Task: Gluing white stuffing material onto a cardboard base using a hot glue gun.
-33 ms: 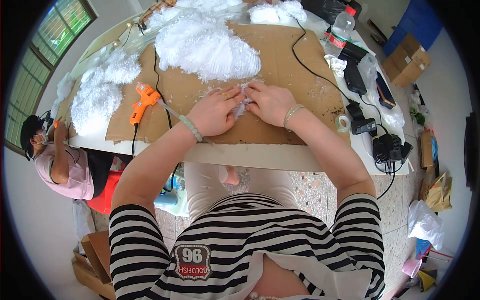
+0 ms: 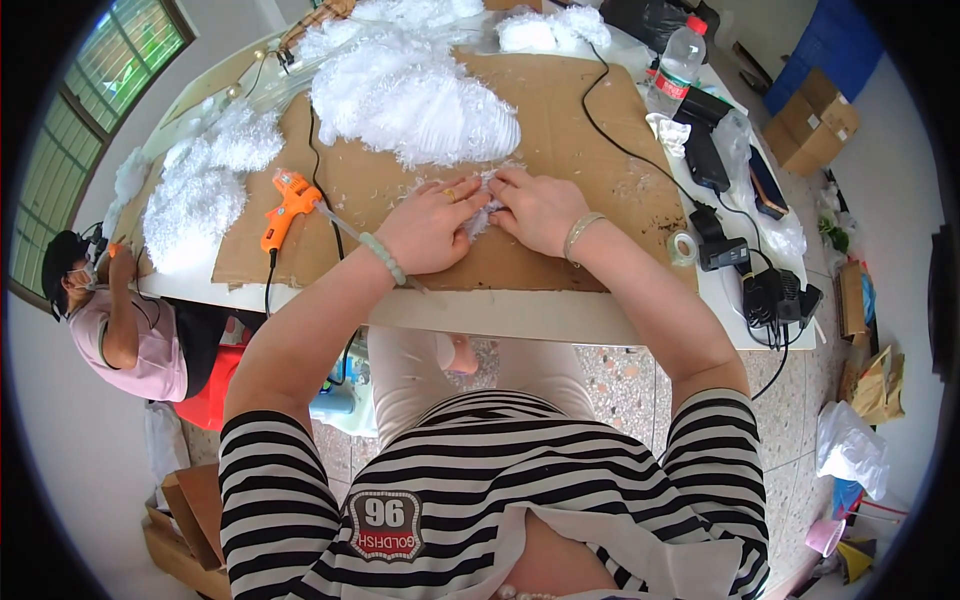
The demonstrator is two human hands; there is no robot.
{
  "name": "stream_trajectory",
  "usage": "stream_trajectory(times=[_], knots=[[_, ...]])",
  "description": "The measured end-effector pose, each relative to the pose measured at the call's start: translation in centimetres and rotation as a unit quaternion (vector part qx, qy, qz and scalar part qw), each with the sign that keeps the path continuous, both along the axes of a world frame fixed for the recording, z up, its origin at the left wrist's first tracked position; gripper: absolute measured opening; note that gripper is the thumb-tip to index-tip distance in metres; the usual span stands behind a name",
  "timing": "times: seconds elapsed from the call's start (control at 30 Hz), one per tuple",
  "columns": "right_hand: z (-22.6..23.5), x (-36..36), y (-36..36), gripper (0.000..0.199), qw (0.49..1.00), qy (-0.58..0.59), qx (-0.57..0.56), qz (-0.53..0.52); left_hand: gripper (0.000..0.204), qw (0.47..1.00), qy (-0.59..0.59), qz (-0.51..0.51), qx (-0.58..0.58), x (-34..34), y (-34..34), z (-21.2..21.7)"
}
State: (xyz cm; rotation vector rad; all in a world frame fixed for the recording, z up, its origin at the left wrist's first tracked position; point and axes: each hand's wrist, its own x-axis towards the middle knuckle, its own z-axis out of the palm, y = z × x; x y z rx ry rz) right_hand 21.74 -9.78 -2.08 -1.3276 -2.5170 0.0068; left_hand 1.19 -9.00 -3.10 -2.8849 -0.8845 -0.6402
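Fingers (image 2: pixel 464 190) on wht fabric pc (image 2: pixel 483 218), shaggy

the fabric (image 2: pixel 481 221) lies right of the glue gun (image 2: pixel 291 207).

Lighting is bright, the window (image 2: pixel 122 72) glows, and outer edges bow strongly

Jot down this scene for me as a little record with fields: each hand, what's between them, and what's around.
Left hand: left hand palm down, fingertips at the white fringed piece
Right hand: right hand touching the same piece; grip partly hidden
Surface: cardboard sheet on a table
Left side: orange glue gun lying on the cardboard
Beyond hands: large fluffy white heap
Right side: tape roll; clear red-capped bottle farther back
Nearby: person in pink top at far left
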Motion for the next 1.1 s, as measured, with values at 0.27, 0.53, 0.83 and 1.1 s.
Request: stream_trajectory(times=[0.27, 0.53, 0.83, 1.1], knots=[[1.9, 1.5, -4.2, 0.038, 0.999, -0.024, 0.028, -0.025, 0.056, 0.998, 0.032, 0.057, 0.006, 0.4, -1.3, 2.6], [1.4, 5.1, -12.0, 0.044, 0.994, 0.095, 0.038, 0.028, 0.05, 0.998, 0.032, 0.037, -0.033, -0.1, -7.0, 2.5], [-2.1, 5.3, -12.9, 0.038, 0.987, 0.097, 0.122, 0.03, 0.046, 0.995, 0.046, 0.061, -0.064, -0.2, -6.4, 0.1], [-1.5, 4.9, -13.5, 0.036, 0.985, 0.14, 0.104, 0.011, 0.044, 0.998, 0.045, -0.032, -0.01, 0.9, -5.7, 2.7]])
